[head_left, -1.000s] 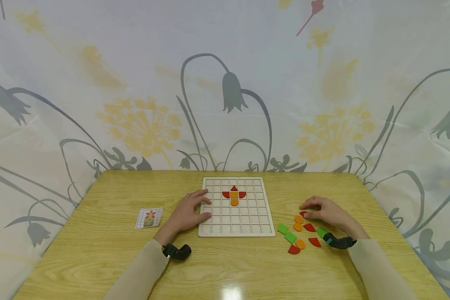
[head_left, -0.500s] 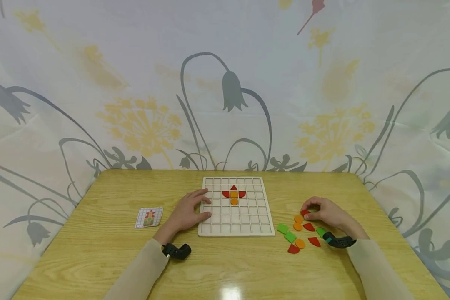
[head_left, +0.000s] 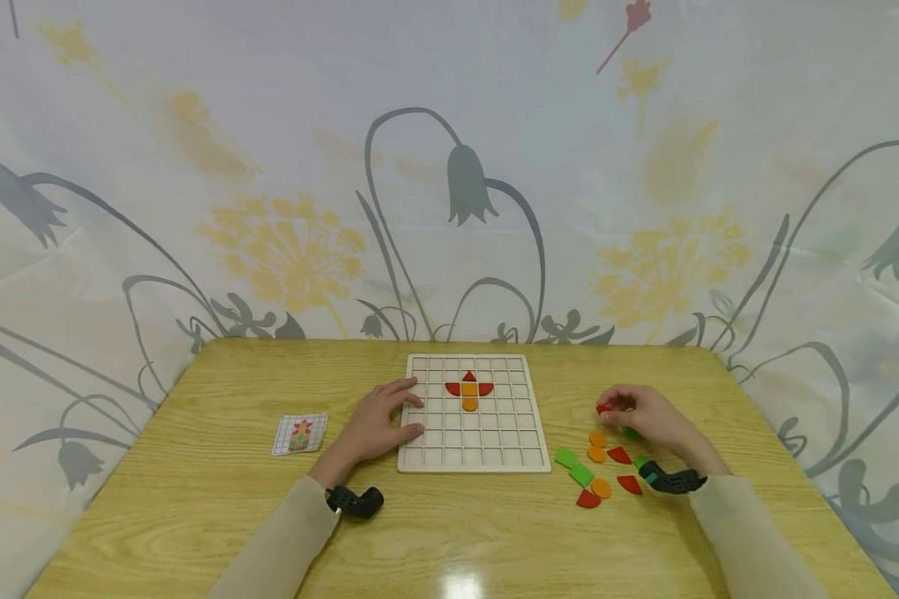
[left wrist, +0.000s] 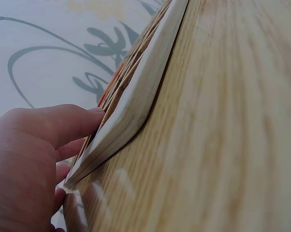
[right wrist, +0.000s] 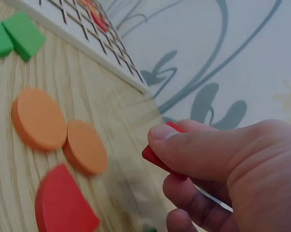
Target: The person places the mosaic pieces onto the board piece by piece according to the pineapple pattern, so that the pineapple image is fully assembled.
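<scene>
My right hand point(head_left: 648, 416) has a small red tile point(right wrist: 155, 155) pinched between thumb and fingers, raised above the table; the thumb hides part of its shape. Over the left edge of a white gridded board point(head_left: 474, 467) lies my left hand point(head_left: 373, 423), fingers spread and relaxed, with fingertips on the grid. Set in the grid are a red triangle point(head_left: 469, 376), an orange square point(head_left: 469, 389) with a red quarter-circle point(head_left: 453, 388) on either side, and an orange disc point(head_left: 469, 404) below. A green piece point(head_left: 631, 433) shows partly under my right hand.
Loose tiles lie right of the board: green squares point(head_left: 581, 474), orange discs point(head_left: 598, 438) and red quarter-circles point(head_left: 629, 484). Left of my left hand is a small pattern card point(head_left: 300, 434) with a coloured figure on a grid. A flowered curtain point(head_left: 449, 166) backs the table.
My right hand has lifted the red tile from the table and turned it between the fingers, uncovering a green piece below. My left hand stays on the board.
</scene>
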Motion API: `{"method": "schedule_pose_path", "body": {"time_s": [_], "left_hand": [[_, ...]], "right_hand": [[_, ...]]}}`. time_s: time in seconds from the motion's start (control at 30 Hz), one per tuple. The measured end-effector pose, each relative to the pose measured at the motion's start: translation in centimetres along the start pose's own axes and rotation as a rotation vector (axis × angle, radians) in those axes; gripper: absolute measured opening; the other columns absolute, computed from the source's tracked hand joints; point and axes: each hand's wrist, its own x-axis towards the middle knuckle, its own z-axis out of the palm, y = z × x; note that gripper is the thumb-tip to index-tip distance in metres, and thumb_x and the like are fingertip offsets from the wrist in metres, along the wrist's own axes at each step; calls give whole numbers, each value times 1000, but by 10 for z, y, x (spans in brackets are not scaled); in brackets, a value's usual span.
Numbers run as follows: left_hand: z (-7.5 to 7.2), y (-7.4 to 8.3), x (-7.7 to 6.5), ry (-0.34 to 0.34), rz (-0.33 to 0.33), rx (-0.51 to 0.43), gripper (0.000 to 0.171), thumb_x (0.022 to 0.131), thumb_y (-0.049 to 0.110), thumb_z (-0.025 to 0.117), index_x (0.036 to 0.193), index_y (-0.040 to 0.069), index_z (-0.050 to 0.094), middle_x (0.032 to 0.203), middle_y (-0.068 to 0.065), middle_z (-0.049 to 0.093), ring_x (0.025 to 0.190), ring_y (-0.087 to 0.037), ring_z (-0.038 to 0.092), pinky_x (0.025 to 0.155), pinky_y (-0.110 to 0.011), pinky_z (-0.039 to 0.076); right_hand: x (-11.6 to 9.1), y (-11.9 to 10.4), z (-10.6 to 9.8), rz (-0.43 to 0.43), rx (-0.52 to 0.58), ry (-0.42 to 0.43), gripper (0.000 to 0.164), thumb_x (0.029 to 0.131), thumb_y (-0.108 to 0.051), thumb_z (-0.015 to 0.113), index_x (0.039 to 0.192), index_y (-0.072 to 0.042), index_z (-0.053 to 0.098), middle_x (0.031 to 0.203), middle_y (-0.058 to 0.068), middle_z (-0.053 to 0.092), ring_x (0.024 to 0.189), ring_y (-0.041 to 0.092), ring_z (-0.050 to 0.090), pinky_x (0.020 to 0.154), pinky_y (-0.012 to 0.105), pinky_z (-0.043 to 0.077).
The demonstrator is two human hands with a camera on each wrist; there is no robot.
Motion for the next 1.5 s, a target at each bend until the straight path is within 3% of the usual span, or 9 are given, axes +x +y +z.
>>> {"method": "schedule_pose_path", "body": {"time_s": [0.2,0.53,0.8,1.1,1.5], "left_hand": [[0,1,0,-1,-5,2,29,92,32,71,115,14,68,153,-11,44,140,-40,36,110,-64,27],[1,-1,0,1,-4,2,30,91,33,72,115,15,68,153,-8,43,140,-39,36,111,-62,27],[1,0,-1,-7,2,-6,32,91,34,71,116,14,68,154,-10,43,140,-39,36,111,-62,28],[-2,0,1,-16,-2,4,34,91,33,71,119,13,68,154,-9,42,141,-38,36,112,-61,27],[-1,0,0,-19,-9,1,34,91,33,71,119,12,67,155,-9,41,141,-38,35,112,-61,26]], "right_hand": [[10,-21,14,-58,-14,10,22,95,-17,69,111,-2,72,98,7,67,83,22,56,65,28,48],[41,-49,52,-93,112,56,16,91,-10,73,104,-2,76,113,10,69,100,26,64,79,27,54],[61,-60,79,-153,92,50,14,91,-6,72,103,-4,78,118,13,69,110,30,64,84,28,54],[74,-68,104,-75,107,52,19,87,-14,78,106,-11,76,103,2,71,90,18,65,82,34,52],[79,-75,117,-60,126,34,15,88,-10,77,103,-12,76,98,0,69,85,18,61,77,34,50]]}}
